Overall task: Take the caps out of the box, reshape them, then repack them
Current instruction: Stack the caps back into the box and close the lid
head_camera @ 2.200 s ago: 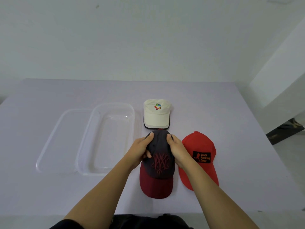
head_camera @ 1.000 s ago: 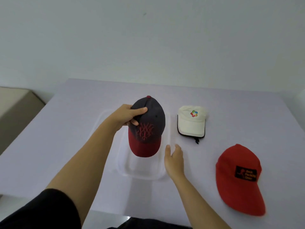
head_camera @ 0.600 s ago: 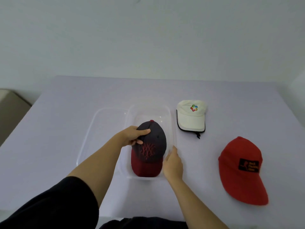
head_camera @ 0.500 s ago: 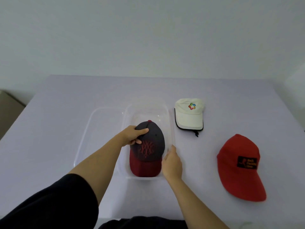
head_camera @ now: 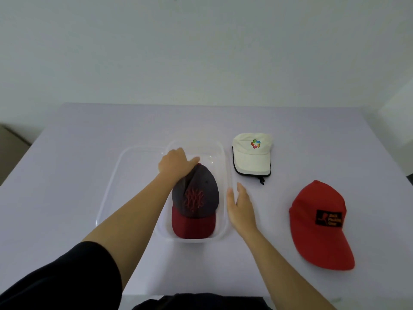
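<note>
A dark grey cap [head_camera: 197, 193] with a maroon brim and red stitching lies inside the clear plastic box [head_camera: 225, 162], brim toward me. My left hand [head_camera: 176, 164] rests over the rear of its crown, fingers curled down behind it. My right hand [head_camera: 241, 206] is open with fingers straight, just outside the box's right wall. A cream cap [head_camera: 251, 158] with a colourful logo lies flat to the right of the box. A red cap [head_camera: 317, 224] with a black patch lies further right and nearer to me.
The clear lid [head_camera: 121, 177] lies flat against the box's left side. Everything sits on a pale lilac table [head_camera: 67, 166] with a wall behind it. The table's front edge runs just below my forearms.
My left hand lifted the dark cap off the table, carried it left and lowered it into the box, then slid to the crown's rear. My right hand let go and moved beside the box.
</note>
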{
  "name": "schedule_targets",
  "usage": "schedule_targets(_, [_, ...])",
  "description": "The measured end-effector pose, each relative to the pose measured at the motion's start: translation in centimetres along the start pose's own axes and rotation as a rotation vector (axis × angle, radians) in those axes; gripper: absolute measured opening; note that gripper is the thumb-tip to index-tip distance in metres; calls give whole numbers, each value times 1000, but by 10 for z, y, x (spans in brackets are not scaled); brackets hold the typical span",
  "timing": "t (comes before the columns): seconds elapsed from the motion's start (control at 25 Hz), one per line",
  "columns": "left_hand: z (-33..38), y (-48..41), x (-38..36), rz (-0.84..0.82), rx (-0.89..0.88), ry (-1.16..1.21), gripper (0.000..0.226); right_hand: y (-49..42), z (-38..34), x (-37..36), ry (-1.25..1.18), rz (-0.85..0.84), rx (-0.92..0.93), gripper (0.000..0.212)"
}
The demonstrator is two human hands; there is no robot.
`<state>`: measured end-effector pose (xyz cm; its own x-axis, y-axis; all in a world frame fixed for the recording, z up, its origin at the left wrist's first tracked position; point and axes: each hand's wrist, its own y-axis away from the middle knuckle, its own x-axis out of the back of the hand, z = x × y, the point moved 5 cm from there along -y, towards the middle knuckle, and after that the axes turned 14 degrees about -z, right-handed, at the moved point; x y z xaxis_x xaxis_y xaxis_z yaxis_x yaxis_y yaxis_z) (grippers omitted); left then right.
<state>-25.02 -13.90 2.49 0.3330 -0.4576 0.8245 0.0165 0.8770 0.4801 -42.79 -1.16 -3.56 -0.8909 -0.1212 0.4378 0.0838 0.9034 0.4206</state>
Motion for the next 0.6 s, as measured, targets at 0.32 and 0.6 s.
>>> schedule_targets(0.32, [127, 32, -19, 33, -376, 366, 43, -11, -8, 142, 116, 262, 213, 51])
schedule_targets(0.6, [218, 44, -111, -178, -397, 412, 33, 2, 102, 270, 56, 234, 1, 68])
